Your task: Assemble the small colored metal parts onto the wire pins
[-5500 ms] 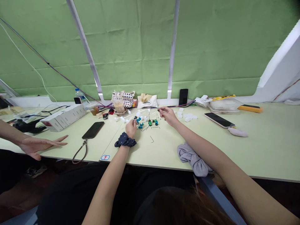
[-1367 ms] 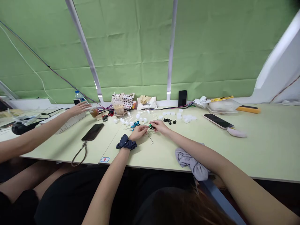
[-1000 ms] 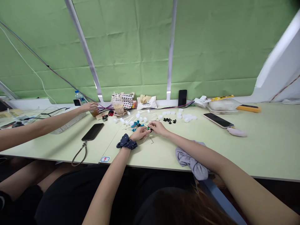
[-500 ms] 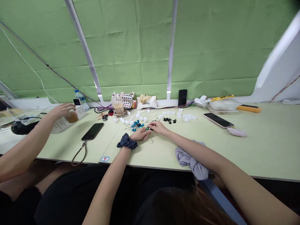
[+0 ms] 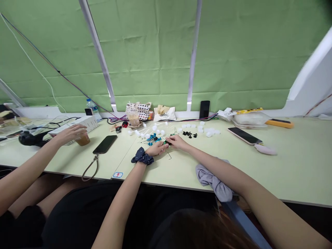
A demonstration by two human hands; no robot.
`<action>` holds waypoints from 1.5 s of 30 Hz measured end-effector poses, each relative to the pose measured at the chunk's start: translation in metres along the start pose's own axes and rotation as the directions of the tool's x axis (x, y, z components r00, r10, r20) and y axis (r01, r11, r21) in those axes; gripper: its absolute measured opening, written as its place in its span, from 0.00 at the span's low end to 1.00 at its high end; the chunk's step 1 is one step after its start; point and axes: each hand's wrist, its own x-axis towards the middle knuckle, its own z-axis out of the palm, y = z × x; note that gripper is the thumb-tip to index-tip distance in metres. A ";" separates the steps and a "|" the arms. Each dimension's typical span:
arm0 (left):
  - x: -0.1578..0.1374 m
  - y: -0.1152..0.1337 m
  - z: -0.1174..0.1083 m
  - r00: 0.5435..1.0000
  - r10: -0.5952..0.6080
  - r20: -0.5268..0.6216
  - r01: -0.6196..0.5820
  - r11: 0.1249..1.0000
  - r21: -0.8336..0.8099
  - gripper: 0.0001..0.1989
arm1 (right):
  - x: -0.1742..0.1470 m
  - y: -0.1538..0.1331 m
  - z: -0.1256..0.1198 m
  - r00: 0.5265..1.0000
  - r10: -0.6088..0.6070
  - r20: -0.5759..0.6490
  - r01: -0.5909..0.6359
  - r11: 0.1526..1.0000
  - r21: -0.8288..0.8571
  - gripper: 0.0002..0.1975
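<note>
My left hand (image 5: 156, 149), with a dark dotted scrunchie (image 5: 142, 157) on its wrist, is closed around a small shiny green part (image 5: 166, 142). The fingertips of my right hand (image 5: 177, 141) pinch at the same part from the other side. What kind of part it is cannot be made out, as fingers cover most of it. Just below my hands an L-shaped hex key (image 5: 169, 156) lies on the table. Shiny blue parts (image 5: 153, 139) are heaped beyond my left hand. Several black knob-like pieces (image 5: 189, 134) and white caps (image 5: 209, 132) lie beyond my right.
At left, a co-worker's hand (image 5: 72, 133) is at a cup of brown drink (image 5: 83, 139), beside a white box (image 5: 89, 121). A phone with a strap (image 5: 105, 144), another phone (image 5: 245, 135) and a grey cloth (image 5: 214, 180) flank my arms. An iced drink (image 5: 134, 119) stands behind.
The view has shifted slightly. The co-worker's hand and the cup have come down and nearer. My hands stay together at the green part, with my fingers slightly shifted.
</note>
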 end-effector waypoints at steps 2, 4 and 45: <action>0.000 0.000 0.000 1.000 -0.001 0.004 0.001 1.000 0.007 0.24 | -0.001 -0.002 -0.001 0.998 -0.048 0.032 0.047 0.998 0.036 0.17; -0.001 0.002 0.000 1.000 -0.009 -0.005 0.009 1.000 0.021 0.24 | -0.003 -0.006 -0.003 0.993 -0.092 0.068 0.084 0.990 0.115 0.16; -0.004 0.016 -0.001 0.994 -0.003 0.112 -0.010 0.994 0.110 0.30 | -0.006 -0.010 -0.004 1.000 -0.020 -0.007 0.020 0.997 0.074 0.17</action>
